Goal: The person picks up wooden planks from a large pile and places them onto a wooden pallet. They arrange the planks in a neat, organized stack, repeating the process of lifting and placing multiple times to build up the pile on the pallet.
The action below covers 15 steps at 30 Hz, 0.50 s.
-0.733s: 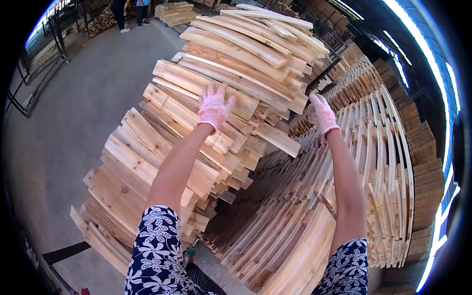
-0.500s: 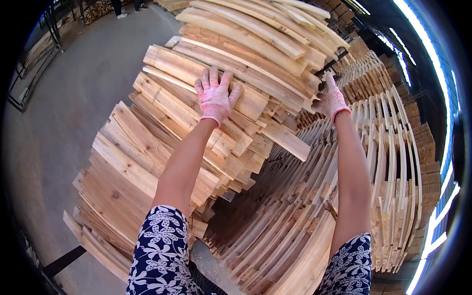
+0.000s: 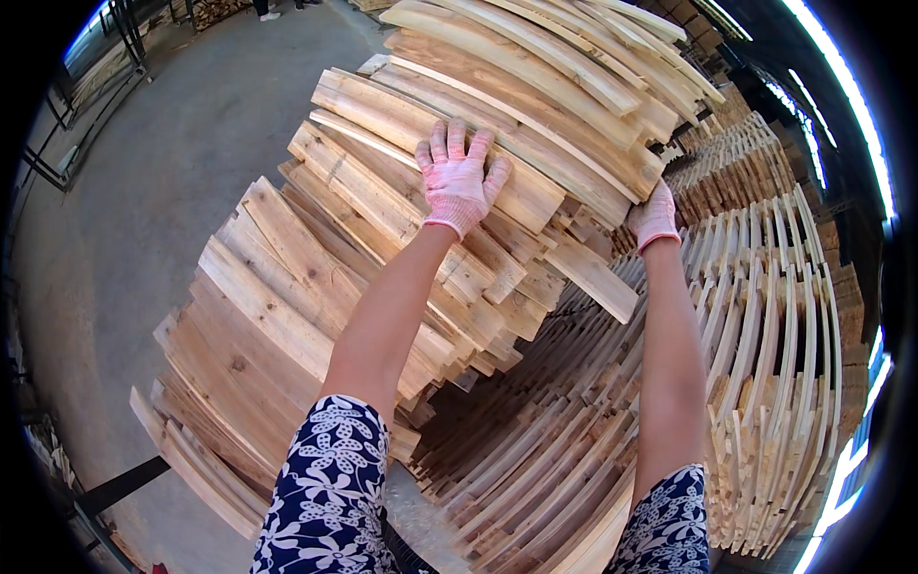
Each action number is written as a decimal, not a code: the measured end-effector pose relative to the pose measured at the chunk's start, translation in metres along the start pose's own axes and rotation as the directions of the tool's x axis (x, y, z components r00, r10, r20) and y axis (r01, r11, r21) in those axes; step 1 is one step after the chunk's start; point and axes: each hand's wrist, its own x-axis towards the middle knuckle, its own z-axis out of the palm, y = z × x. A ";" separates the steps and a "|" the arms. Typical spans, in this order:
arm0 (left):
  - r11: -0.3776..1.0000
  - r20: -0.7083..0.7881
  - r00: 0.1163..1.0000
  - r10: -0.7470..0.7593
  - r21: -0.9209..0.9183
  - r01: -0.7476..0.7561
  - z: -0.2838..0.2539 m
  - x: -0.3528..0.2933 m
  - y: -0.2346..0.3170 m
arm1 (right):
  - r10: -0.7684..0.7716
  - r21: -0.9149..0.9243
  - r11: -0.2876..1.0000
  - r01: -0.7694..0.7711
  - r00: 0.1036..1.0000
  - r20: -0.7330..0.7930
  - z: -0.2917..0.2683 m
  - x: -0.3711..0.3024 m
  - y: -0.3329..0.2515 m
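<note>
My left hand point(image 3: 459, 179), in a pinkish-white knit glove, lies with spread fingers on a pale wooden board point(image 3: 373, 102) in the upper part of a big stack. At the right end of that stack is my right hand point(image 3: 655, 218), gloved the same way. It touches the end of an upper wooden board point(image 3: 626, 165), and its fingers are mostly hidden there. Below my left hand, more rough boards point(image 3: 277, 292) overlap in uneven layers. One short board point(image 3: 593, 279) sticks out toward the right between my forearms.
Tall rows of thin wooden slats point(image 3: 755, 316) stand on the right, and more slats point(image 3: 535, 450) fill the lower middle. Grey concrete floor point(image 3: 191, 143) stretches along the left. A dark metal bar point(image 3: 124, 486) juts out at the lower left. Another person's feet point(image 3: 271, 15) show far off.
My right hand has moved in against the board end, and its once-visible fingers are now mostly hidden. My left hand stays flat on the same board. The whole view has shifted slightly.
</note>
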 end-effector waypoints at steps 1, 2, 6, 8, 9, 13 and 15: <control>0.999 0.018 1.000 0.012 -0.046 -0.011 0.006 -0.002 0.015 | -0.096 -0.169 0.981 0.091 0.995 -0.023 -0.038 0.007 0.008; 0.991 0.140 0.990 0.022 -0.133 -0.003 0.008 -0.005 0.034 | -0.195 -0.354 0.921 0.163 0.979 -0.056 -0.086 0.005 0.007; 0.831 0.472 0.860 -0.193 -0.388 0.399 -0.028 0.012 -0.025 | 0.123 0.270 0.960 -0.074 0.978 -0.167 0.020 -0.042 0.033; 0.540 0.470 0.846 -0.250 -0.658 0.525 -0.047 0.047 -0.055 | 0.106 0.217 0.974 -0.059 0.971 -0.216 0.079 -0.077 0.028; 0.360 0.473 0.837 -0.277 -0.757 0.546 -0.058 0.059 -0.070 | 0.094 0.207 0.977 -0.046 0.970 -0.226 0.118 -0.096 0.026; 0.525 0.563 0.623 -0.543 -0.351 0.775 -0.100 0.078 0.042 | 0.051 0.160 0.987 0.010 0.925 -0.376 0.132 -0.175 0.024; 0.582 0.537 0.491 -0.686 -0.001 0.813 -0.117 0.069 0.063 | 0.060 -0.013 0.998 -0.069 0.938 -0.342 0.164 -0.231 0.024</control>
